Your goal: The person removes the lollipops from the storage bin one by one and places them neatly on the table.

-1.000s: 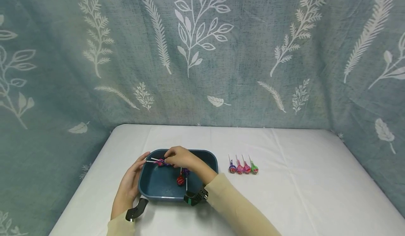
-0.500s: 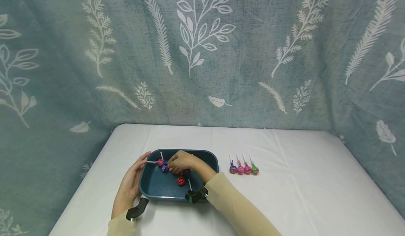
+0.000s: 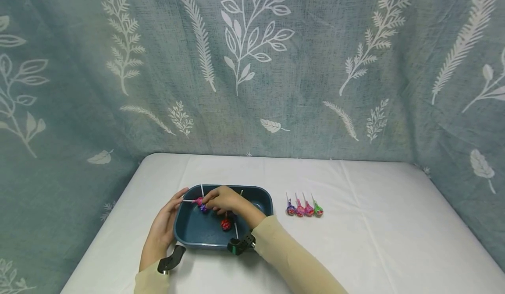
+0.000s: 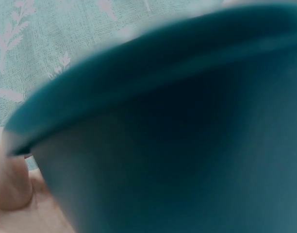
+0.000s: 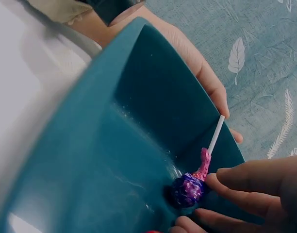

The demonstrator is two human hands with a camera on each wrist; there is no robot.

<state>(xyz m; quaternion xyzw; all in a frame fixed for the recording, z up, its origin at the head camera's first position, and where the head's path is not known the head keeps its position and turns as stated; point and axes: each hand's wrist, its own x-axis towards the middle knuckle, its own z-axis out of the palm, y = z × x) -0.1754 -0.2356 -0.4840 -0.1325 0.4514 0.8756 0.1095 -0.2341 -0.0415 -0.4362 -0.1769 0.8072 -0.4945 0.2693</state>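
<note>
In the head view, my left hand (image 3: 163, 224) lies along the outside of a dark teal plastic tray (image 3: 205, 245), fingers fairly straight against its left wall. My right hand (image 3: 225, 201) reaches into the tray's back left part, thumb and forefinger pinching a purple-wrapped lollipop (image 5: 187, 190). Partly behind it is a pink-wrapped lollipop (image 5: 204, 162), its white stick leaning on the tray wall. Under the right hand sits a red-wrapped lollipop (image 3: 226, 224). Another white stick (image 3: 236, 230) shows close by, its head mostly hidden by the hand.
Right of the tray, several lollipops stand in a neat row on the white tablecloth, from a purple one (image 3: 290, 209) to a green one (image 3: 318, 210), sticks pointing away. A patterned teal curtain (image 3: 252, 66) hangs behind the table.
The purple lollipop has turned, and its stick now points towards the back of the tray beside the pink one. My right hand has shifted slightly left since half a second ago. The left hand stays put.
</note>
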